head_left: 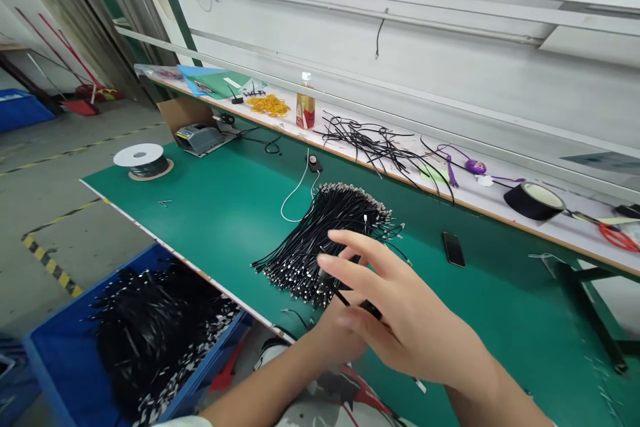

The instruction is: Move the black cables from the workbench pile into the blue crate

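Note:
In the head view my right hand point(405, 310) is raised in front of the cable pile, with its fingers curved around a short black cable point(339, 293). Its thumb lies along the cable's lower side. My left hand point(340, 337) is just below and behind it, close to the same cable, and its fingers are mostly hidden by my right hand. Beyond both hands, a large fanned pile of black cables point(310, 240) with metal ends lies on the green table point(215, 213).
A blue bin point(60, 373) of black cables stands at the lower left. On the table are a cable spool point(140, 160), a grey device point(200, 137) and a phone point(453, 249). The shelf behind holds a bottle point(305, 110), loose black strips point(370, 140), black tape point(533, 201) and red-handled scissors point(617, 237).

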Motion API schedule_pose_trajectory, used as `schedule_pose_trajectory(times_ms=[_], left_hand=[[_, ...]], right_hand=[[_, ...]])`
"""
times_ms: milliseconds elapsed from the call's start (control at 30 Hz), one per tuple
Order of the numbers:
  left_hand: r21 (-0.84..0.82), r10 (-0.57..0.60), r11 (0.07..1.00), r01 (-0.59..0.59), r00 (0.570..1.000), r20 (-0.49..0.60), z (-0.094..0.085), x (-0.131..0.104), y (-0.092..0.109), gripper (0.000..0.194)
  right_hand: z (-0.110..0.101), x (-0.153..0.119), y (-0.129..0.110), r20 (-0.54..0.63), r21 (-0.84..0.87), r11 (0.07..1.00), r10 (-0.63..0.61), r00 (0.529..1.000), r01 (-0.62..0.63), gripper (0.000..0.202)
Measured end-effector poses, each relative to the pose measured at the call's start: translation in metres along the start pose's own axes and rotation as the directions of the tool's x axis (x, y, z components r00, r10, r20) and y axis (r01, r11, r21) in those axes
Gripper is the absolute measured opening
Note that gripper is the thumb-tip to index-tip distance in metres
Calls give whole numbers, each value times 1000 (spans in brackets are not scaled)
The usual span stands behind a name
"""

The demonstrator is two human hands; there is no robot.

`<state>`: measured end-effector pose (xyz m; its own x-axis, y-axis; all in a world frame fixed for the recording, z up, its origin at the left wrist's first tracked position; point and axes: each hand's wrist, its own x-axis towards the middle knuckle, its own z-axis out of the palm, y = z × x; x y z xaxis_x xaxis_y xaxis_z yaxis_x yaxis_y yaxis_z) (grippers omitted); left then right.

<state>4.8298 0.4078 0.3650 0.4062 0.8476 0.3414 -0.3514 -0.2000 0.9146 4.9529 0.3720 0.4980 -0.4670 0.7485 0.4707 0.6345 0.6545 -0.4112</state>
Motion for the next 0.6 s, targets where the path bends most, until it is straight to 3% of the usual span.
schedule_pose_trajectory(times_ms=[100,167,300,467,600], left_hand=[[69,16,997,-30,981,192,4,1,1,18],[151,12,987,-54,965,263,5,1,2,18],[248,17,964,-93,956,293,6,3,6,13],[304,150,919,-252,935,321,7,4,9,23],[325,136,918,-228,949,283,8,0,6,24]], right_hand=[[-16,18,-4,121,-17,1000,19,993,-17,31],[-24,21,-4,142,22,1000,8,990,-11,25],[-32,10,-6,115,21,1000,3,993,-5,19],[-27,-5,-15,198,-101,995,7,980,14,14],[-19,-9,-15,262,-186,983,60,963,-10,18]])
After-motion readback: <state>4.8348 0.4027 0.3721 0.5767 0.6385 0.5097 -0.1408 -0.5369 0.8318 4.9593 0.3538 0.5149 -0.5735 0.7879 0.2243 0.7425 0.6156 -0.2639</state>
